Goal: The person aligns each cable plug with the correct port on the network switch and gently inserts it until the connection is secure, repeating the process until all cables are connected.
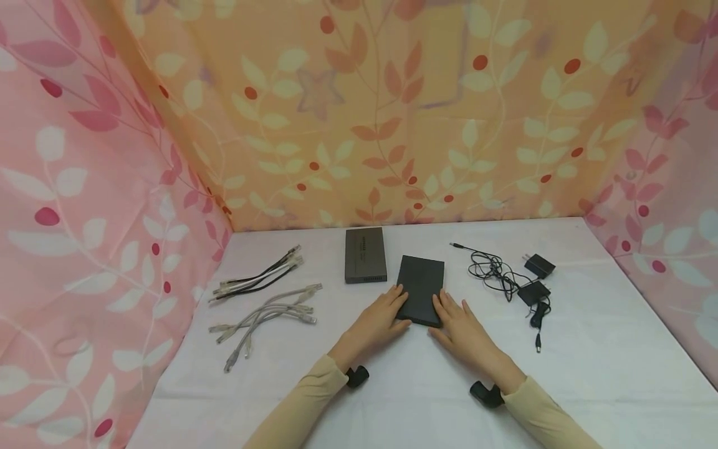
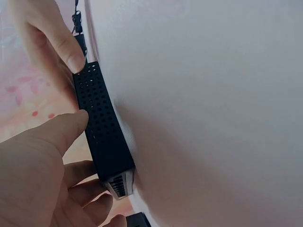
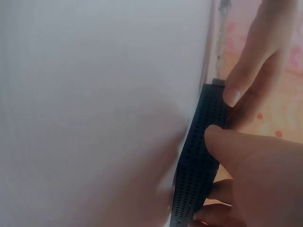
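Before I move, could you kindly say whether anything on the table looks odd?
Mainly the black adapter cords on the right, which lie tangled. The black box also looks slightly askew against the dark grey box. No spill or damage shows.

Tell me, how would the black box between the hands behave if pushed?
The black box looks stiff, with straight edges. Lying flat on the white table, it seems unlikely to roll or tip. Its perforated side suggests a hollow shell, so perhaps fairly light.
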Available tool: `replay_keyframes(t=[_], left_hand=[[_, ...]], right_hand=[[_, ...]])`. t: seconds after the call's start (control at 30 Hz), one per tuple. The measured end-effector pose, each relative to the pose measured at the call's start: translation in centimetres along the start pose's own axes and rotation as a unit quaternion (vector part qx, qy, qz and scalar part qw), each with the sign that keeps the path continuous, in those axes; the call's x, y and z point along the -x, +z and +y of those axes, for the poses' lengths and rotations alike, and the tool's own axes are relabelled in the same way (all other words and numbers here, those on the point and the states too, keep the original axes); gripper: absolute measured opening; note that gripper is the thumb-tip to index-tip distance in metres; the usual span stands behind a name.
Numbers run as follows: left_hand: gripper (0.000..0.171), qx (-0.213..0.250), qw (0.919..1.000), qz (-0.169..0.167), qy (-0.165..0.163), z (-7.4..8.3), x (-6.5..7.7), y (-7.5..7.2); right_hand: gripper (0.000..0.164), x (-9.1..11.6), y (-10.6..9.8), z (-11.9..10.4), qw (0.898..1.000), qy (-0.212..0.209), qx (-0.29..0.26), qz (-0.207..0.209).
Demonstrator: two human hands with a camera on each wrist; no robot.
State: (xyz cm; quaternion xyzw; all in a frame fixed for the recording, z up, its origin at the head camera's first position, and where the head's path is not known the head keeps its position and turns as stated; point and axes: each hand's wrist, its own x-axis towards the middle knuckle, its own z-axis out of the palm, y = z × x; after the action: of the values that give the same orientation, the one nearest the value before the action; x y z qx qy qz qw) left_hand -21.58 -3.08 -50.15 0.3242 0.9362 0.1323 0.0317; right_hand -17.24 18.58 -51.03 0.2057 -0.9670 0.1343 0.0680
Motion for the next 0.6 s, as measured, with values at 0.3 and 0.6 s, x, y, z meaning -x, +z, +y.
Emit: replay_keyframes(t=[0.3,0.6], left_hand=[[0.076,-0.002,0.9998,0.019,-0.001,-0.4,0.7,-0.2],[0.086,-0.018,0.9995,0.027,0.000,-0.2,0.8,0.4]], right_hand=[[0.066,0.7,0.3,-1.8,0.999,-0.039,0.011,0.018],[0.063,0.6,0.4,-3.2,0.995,-0.061,0.079,0.025]])
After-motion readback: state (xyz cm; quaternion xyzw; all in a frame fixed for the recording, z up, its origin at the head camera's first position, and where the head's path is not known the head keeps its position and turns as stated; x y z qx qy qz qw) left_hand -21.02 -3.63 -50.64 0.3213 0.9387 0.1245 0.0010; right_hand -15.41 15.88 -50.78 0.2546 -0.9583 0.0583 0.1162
